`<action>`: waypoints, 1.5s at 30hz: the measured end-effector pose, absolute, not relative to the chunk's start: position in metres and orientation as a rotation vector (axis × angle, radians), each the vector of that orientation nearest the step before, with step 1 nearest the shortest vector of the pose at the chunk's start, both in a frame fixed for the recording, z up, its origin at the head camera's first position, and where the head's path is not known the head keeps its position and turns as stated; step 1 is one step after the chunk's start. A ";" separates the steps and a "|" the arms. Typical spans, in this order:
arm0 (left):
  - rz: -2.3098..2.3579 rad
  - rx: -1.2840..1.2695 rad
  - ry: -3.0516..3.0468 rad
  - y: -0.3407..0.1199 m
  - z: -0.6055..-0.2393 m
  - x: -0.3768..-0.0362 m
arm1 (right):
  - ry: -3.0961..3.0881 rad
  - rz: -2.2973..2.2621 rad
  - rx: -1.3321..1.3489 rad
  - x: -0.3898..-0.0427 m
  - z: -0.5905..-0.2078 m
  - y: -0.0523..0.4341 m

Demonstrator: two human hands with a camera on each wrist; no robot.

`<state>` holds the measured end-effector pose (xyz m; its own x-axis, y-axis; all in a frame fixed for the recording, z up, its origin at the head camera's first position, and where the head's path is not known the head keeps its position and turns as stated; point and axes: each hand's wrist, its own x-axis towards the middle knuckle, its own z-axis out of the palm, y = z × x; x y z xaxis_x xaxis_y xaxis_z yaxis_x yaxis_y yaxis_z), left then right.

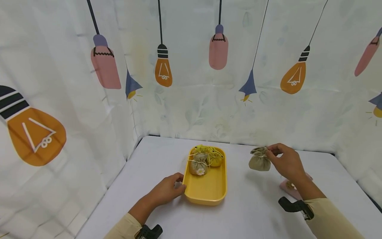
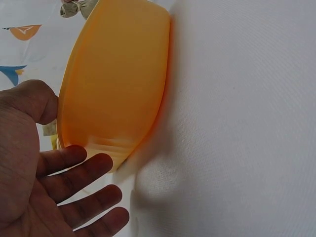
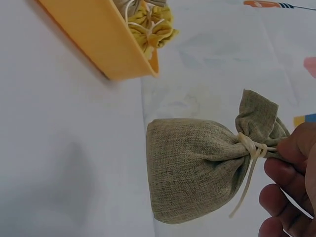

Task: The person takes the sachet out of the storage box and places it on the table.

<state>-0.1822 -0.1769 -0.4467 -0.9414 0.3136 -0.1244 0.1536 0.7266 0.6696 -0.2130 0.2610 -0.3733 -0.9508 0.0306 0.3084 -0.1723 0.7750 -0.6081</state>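
Note:
My right hand pinches a greenish-beige drawstring pouch by its gathered neck, above the right part of the table. In the right wrist view the pouch hangs sideways, a pale cord tied round its neck. My left hand holds the left rim of a yellow tray, thumb and forefinger at the edge; the other fingers spread loosely beside the wall. Inside the tray's far half lie a beige pouch with a white flower and yellow pouches, bunched together.
A pink item with a gold-coloured detail lies on the white table, partly hidden beneath my right forearm. Behind the table hangs a white curtain printed with lamps and bulbs.

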 end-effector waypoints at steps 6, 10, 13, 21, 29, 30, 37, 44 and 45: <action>1.031 0.379 2.693 -0.177 -0.447 -0.182 | -2.688 0.934 0.097 -0.211 -0.377 0.268; 1.028 0.384 2.692 -0.177 -0.447 -0.182 | -2.687 0.916 0.093 -0.209 -0.378 0.273; 1.021 0.384 2.695 -0.178 -0.447 -0.182 | -2.676 0.901 0.089 -0.208 -0.378 0.276; 1.029 0.381 2.694 -0.178 -0.446 -0.183 | -2.680 0.891 0.067 -0.206 -0.380 0.283; 1.014 0.376 2.692 -0.177 -0.447 -0.183 | -2.690 0.878 0.066 -0.206 -0.382 0.291; 1.016 0.378 2.691 -0.177 -0.446 -0.182 | -2.690 0.873 0.066 -0.206 -0.382 0.292; 1.026 0.375 2.688 -0.177 -0.447 -0.182 | -2.697 0.860 0.051 -0.206 -0.385 0.294; 1.054 0.388 2.678 -0.179 -0.449 -0.183 | -2.688 0.909 0.015 -0.206 -0.387 0.296; 1.060 0.383 2.677 -0.179 -0.449 -0.183 | -2.688 0.916 0.012 -0.206 -0.387 0.295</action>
